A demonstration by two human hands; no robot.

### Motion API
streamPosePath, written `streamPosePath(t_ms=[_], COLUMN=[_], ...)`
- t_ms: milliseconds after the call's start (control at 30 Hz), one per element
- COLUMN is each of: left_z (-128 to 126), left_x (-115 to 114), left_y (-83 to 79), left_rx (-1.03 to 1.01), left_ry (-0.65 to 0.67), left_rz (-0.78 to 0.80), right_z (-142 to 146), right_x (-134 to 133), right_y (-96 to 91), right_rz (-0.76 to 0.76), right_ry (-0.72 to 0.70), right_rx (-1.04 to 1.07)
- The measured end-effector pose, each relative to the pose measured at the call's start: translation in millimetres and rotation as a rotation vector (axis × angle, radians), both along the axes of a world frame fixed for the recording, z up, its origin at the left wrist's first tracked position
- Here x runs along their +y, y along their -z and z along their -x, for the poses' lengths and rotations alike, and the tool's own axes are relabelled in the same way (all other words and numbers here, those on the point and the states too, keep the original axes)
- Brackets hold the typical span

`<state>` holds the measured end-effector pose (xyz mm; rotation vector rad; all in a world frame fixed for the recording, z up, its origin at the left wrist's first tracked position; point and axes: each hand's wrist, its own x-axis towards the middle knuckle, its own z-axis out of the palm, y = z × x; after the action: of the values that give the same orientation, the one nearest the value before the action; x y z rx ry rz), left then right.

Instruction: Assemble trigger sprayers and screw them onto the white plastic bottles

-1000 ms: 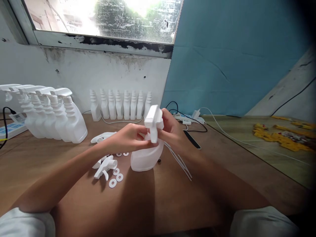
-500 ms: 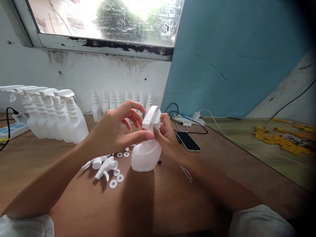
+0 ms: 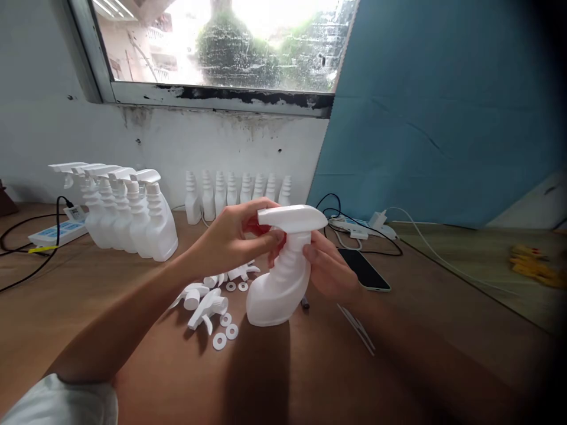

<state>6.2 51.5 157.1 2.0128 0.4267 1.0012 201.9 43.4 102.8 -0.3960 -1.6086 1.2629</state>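
Observation:
A white spray bottle (image 3: 277,289) stands on the brown table (image 3: 88,307) in front of me, with a white trigger head (image 3: 295,218) on its neck. My left hand (image 3: 234,239) is closed on the trigger head from the left. My right hand (image 3: 330,268) wraps round the bottle's ribbed neck from the right. Loose trigger heads (image 3: 206,298) and small white washers (image 3: 225,333) lie on the table just left of the bottle.
A row of finished spray bottles (image 3: 133,215) stands at the left, and several bare bottles (image 3: 234,192) line the back wall. A phone (image 3: 363,268), chargers with cables (image 3: 363,227) and thin white tubes (image 3: 358,327) lie to the right. A power strip (image 3: 57,231) sits far left.
My left hand has closed on the trigger head, which has turned sideways on the bottle. My right hand has shifted down onto the neck. The view has swung left.

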Motion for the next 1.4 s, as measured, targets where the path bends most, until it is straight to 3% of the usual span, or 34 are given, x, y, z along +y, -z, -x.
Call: streamPosePath(t_ms=[300, 700, 1000, 1400], left_z=[3, 3, 2, 7], left_x=[5, 3, 5, 11], left_y=[-2.8, -1.2, -2.7, -2.2], left_rx=[0.011, -0.071, -0.005, 0.048], left_ry=[0.07, -0.004, 0.035, -0.029], left_rz=[0.017, -0.024, -0.068, -0.045], right_z=[1, 1, -1, 5], right_x=[0, -6, 0, 5], right_y=[-2.2, -13.2, -6.8, 0.8], right_rz=[0.038, 0.063, 0.073, 0.088], right_ry=[-0.041, -0.077, -0.154, -0.099], right_rx=[0.033, -0.053, 0.009, 0.08])
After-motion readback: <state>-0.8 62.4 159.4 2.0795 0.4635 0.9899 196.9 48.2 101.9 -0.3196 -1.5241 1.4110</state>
